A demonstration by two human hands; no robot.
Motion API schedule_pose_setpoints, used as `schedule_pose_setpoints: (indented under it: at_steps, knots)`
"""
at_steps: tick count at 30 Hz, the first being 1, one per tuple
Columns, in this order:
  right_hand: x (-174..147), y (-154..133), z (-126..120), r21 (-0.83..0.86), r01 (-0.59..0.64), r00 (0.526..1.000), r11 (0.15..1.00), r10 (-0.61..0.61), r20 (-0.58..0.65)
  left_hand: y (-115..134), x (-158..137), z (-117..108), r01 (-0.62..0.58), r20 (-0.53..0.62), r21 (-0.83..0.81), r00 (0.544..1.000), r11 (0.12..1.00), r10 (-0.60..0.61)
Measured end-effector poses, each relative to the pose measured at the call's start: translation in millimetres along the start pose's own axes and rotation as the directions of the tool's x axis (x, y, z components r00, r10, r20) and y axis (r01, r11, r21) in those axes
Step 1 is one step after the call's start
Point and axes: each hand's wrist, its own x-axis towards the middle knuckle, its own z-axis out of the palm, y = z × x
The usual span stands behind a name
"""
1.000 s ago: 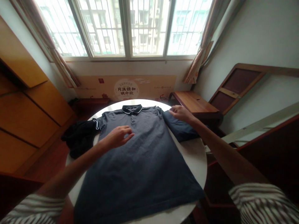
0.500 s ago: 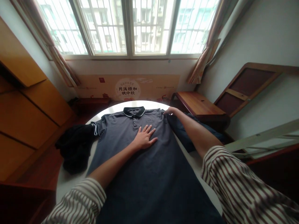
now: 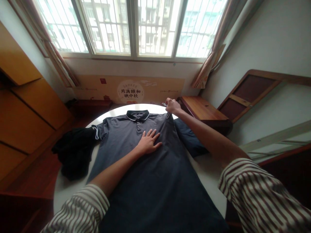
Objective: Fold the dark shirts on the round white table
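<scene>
While the left hand [image 3: 148,142] lies palm-down on the chest of the grey polo shirt [image 3: 141,181], fingers spread wide, the right hand [image 3: 172,105] is closed narrow around the white-edged sleeve on its side, holding it up off the white table [image 3: 65,194]. Exact finger grip there: can't tell, knuckles hide it. Shirt lies front up across the round tabletop, collar [image 3: 137,115] toward the window [image 3: 155,29], hem end nearest the wearer.

Risks, my guess: a hard pull from the right hand could drag the whole shirt askew if the left palm presses too lightly; pressing too hard could bunch the chest. Slick-looking fabric might slip from the pinch. Lifted side could also sweep against the dark blue cloth [image 3: 191,139] just beside it and rumple both. Black cloth [image 3: 75,153] at the opposite sleeve sits at the table edge, so a tug that way might send it off.

Materials: shirt looks thin, smooth knit, grey fading to navy lower down; collar black, thin white line, small round buttons [image 3: 138,124] below. Black cloth is a soft, crumpled heap, dull. Dark blue cloth flatter. Tabletop hard, smooth, glossy at the far rim.
</scene>
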Motion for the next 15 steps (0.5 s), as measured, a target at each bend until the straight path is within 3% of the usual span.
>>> schedule_pose_setpoints:
  at_steps: [6, 11, 15]
  knots:
    - [0.0, -22.2, 18.4, 0.129, -0.006, 0.945, 0.992, -0.037, 0.325, 1.4, -0.3, -1.7, -0.008, -0.002, 0.006, 1.0, 1.0, 0.008]
    - [8.9, 4.7, 33.9, 0.138, -0.103, 0.951, 0.985, 0.057, 0.304, 2.6, -0.4, -3.2, -0.001, 0.003, 0.009, 1.0, 1.0, 0.001]
    - [12.8, 24.6, 46.3, 0.171, -0.134, 0.933, 0.976, 0.066, 0.354, 2.9, -0.5, -2.7, -0.005, -0.005, 0.003, 1.0, 1.0, 0.005]
